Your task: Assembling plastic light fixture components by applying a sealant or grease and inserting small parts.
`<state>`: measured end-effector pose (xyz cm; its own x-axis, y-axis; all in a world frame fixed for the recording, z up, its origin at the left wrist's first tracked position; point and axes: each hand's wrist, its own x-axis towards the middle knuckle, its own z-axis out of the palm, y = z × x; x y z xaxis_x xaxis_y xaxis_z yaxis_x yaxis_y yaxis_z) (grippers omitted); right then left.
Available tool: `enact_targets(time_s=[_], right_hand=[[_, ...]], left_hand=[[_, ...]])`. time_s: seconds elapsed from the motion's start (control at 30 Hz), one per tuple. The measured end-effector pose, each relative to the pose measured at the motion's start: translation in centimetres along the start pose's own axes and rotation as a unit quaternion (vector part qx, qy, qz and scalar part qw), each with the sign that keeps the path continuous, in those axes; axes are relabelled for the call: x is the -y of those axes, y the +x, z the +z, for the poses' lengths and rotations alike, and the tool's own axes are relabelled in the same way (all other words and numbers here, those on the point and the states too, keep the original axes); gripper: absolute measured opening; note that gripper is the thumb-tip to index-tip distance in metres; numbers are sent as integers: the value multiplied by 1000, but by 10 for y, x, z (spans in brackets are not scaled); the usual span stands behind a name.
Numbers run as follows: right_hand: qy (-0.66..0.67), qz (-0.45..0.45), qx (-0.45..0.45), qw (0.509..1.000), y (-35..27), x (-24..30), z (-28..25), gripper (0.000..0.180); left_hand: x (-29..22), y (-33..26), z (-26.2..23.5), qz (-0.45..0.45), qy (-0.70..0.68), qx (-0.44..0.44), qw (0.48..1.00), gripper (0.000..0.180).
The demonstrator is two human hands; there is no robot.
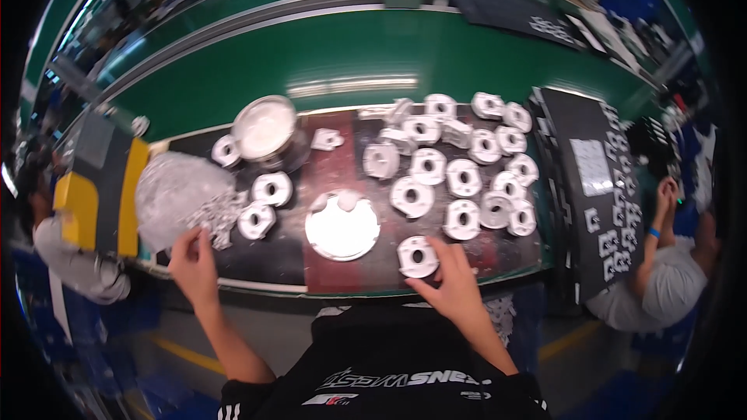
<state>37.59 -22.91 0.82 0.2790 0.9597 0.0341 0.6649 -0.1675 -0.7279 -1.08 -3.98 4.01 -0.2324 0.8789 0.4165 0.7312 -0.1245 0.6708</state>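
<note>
Head view looks down on a white ring-shaped casting (pixel 417 257), a chunky round part with a dark hole through its middle, lying flat near the front edge of the dark mat (pixel 288 253) that covers the counter (pixel 350 62). The right hand (pixel 450 276) is closed around this casting's right side, fingers curled over the rim and thumb low at its front, the forearm running back down to the person's dark shirt. Just left of the casting sits a flat white disc (pixel 341 227) with notches cut in its upper edge. Farther left, the left hand (pixel 194 258) rests at the mat's front edge with fingers pointing up and loosely spread, its fingertips touching a heap of small pale parts (pixel 216 214) that spills from a crumpled clear plastic bag (pixel 177 190); it grips nothing that I can make out. Two more ring castings (pixel 264 202) lie beside that heap. Behind the held casting, a crowd of matching white castings (pixel 459 163) fills the mat's right half, most lying flat with holes upward. A shiny metal bowl (pixel 265 128) stands at the back left. Beyond the right end of the counter, another person (pixel 661 264) sits by a black tray (pixel 591 187).
</note>
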Motion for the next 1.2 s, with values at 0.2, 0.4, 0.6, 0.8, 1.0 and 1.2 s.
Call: enact_targets(time_s=[0.2, 0.4, 0.6, 0.8, 1.0, 1.2], right_hand=[[-14, -23, -98, 995, -19, 15, -62, 68], [-102, 105, -360, 921, -47, -21, -174, 37], [-282, 172, -363, 871, -78, -124, -254, 35], [-298, 244, -263, 885, -64, -146, -271, 35], [-240, 207, -291, 903, -58, -126, -259, 30], [30, -44, -187, 981, -36, -23, -174, 35]], left_hand=[[-7, -50, 17, -77, -554, 126, 819, 18], [-45, -99, 60, -221, -780, 260, 524, 73], [-84, -111, 74, -245, -716, 397, 520, 32], [-109, -131, 83, -233, -646, 457, 566, 53], [-131, -156, 85, -146, -591, 443, 658, 54], [-153, -163, 87, -163, -509, 487, 691, 45]])
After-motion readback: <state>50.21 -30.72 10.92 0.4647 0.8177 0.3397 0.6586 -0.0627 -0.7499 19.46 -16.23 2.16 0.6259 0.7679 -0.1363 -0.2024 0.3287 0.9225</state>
